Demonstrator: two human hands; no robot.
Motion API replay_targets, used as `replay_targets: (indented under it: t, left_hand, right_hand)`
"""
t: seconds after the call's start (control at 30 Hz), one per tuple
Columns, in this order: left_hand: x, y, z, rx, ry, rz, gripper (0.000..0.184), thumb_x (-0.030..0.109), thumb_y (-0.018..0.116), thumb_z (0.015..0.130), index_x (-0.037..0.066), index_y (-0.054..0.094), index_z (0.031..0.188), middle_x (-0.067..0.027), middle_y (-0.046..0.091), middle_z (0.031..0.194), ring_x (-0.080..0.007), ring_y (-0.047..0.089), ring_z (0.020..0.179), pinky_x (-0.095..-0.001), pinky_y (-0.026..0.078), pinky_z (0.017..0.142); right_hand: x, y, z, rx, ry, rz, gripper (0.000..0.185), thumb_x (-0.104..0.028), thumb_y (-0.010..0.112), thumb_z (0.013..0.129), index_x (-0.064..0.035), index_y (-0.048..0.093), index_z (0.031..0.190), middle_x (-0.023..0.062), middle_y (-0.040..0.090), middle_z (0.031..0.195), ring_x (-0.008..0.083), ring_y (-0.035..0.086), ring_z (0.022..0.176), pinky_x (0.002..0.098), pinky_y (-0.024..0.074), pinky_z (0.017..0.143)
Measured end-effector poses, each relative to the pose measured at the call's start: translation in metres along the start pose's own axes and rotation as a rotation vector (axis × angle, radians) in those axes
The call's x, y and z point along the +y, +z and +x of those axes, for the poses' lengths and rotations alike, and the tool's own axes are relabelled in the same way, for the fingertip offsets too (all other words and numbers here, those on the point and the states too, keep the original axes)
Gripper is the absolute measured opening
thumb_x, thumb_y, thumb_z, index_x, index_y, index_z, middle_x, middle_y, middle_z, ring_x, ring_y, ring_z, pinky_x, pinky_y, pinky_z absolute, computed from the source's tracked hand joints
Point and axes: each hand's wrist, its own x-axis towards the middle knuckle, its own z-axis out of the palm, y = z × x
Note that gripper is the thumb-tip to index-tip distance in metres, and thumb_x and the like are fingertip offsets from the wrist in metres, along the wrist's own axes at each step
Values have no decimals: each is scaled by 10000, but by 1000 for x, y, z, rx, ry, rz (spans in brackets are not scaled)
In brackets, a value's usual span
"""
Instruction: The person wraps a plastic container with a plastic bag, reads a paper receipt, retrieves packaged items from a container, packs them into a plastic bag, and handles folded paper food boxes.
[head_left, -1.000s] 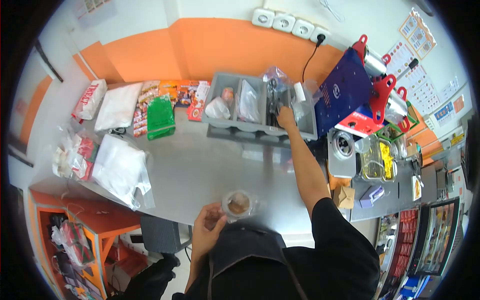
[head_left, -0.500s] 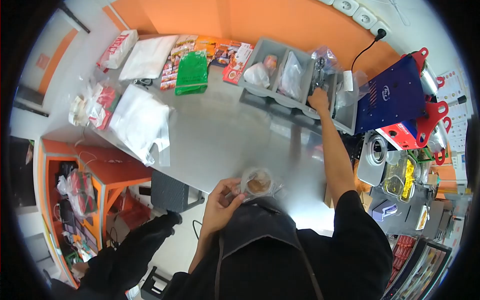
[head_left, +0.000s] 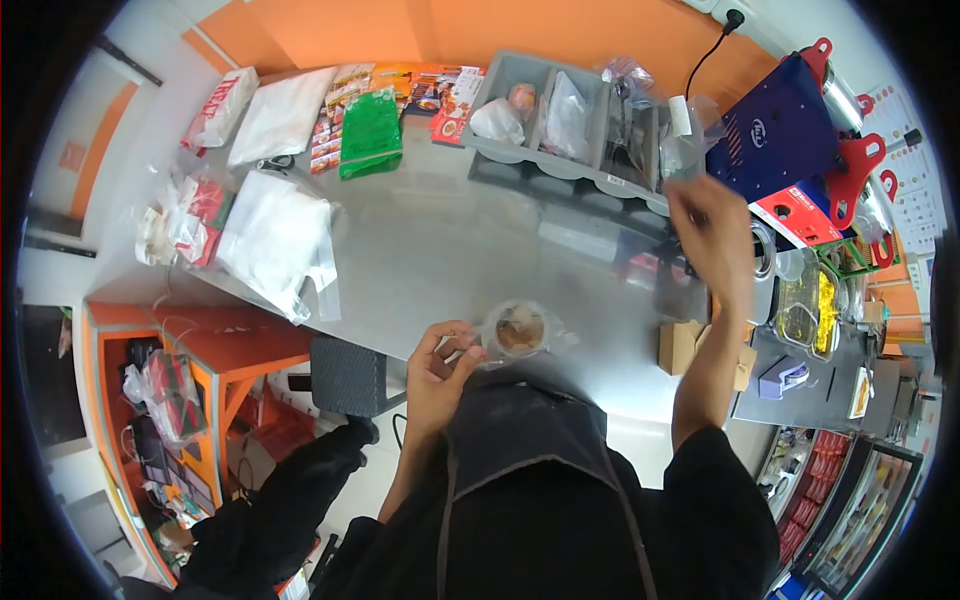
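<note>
A round clear plastic tub [head_left: 519, 329] with brown contents stands near the front edge of the metal table, with loose clear plastic around it. Against its left side, my left hand [head_left: 440, 368] has thumb and fingers closed on the tub's edge or the plastic there. My right hand [head_left: 712, 232] is raised over the table's right side, in front of the grey divided bin [head_left: 575, 172]. Its fingers are curled and blurred; whatever they hold, if anything, cannot be made out. Dark wrapped utensils [head_left: 625, 135] lie in one bin compartment.
A green packet [head_left: 371, 135], leaflets and white plastic bags [head_left: 277, 235] lie across the table's left side. A blue machine [head_left: 778, 128] stands beyond the bin, and a cardboard box [head_left: 682, 347] sits at the right edge. Another person's dark-clothed leg [head_left: 290, 490] is at lower left.
My right hand has come out of the bin's dark-utensil compartment and moved right and towards me. My left hand stays beside the tub. The view has shifted slightly.
</note>
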Motion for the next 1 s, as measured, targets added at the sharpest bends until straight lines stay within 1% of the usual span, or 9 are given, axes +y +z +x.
replay_targets:
  t: [0.07,0.2,0.33,0.43,0.57,0.63,0.8,0.93,1.0]
  left_hand:
    - [2,1,0,2,-7,-1,286,-57,641,908,-4,569,1179,-53,581,968,-159,637,922,-283,536,820]
    - [1,2,-2,-24,14,7,284,-53,640,912,-9,561,1181,-61,588,996,-158,640,920,-280,536,828]
    - [-2,2,-5,-44,30,5,289,-59,632,914,-13,561,1190,-73,592,1022,-164,634,946,-282,538,845]
    - [-3,2,-6,-40,104,74,276,-59,613,925,-15,566,1194,-91,598,1068,-167,619,999,-295,553,855]
    - [-3,-4,-7,-9,75,-42,254,-52,590,939,-21,570,1190,-104,602,1124,-163,594,1071,-324,575,866]
    - [-10,-10,-7,9,61,-104,248,-48,584,943,-25,569,1189,-106,601,1146,-162,591,1084,-333,581,867]
    - [-22,-13,-6,-64,179,182,288,-77,604,923,-31,565,1204,-121,676,1155,-162,617,1080,-298,522,916]
    - [-22,-10,-3,-52,165,180,336,-97,656,872,-25,607,1197,-135,702,1131,-164,632,1061,-283,493,937]
    - [-16,-14,2,-102,460,676,368,-114,679,824,-13,649,1177,-146,707,1104,-186,647,1035,-298,493,940]
  right_hand:
    - [-44,-38,-40,-229,-125,265,138,-50,687,776,-46,739,903,112,570,706,281,587,601,375,467,571]
    - [-100,-19,-80,-378,-374,58,98,-87,717,718,-48,698,806,97,598,736,287,626,670,421,490,600]
    - [-111,56,-88,-616,-429,73,124,-72,632,802,-43,677,913,134,655,865,353,663,855,467,505,693]
    - [-127,76,-79,-715,-320,205,131,-54,641,792,-30,669,918,170,656,885,384,651,868,468,503,713]
    - [-111,119,-83,-645,-289,399,133,-35,656,785,-5,667,914,179,652,891,396,640,849,465,500,711]
    - [-100,126,-83,-700,-279,657,124,-30,673,779,17,663,893,176,644,884,400,630,847,466,498,715]
    - [-98,157,-104,-601,-308,509,94,-51,671,782,22,667,841,178,647,874,401,625,837,475,500,742]
    - [-101,160,-114,-528,-254,463,99,-36,682,772,20,665,852,176,630,869,396,610,825,484,483,733]
    - [-98,161,-115,-526,-254,489,108,-38,683,776,21,660,863,178,629,877,402,607,822,482,484,731]
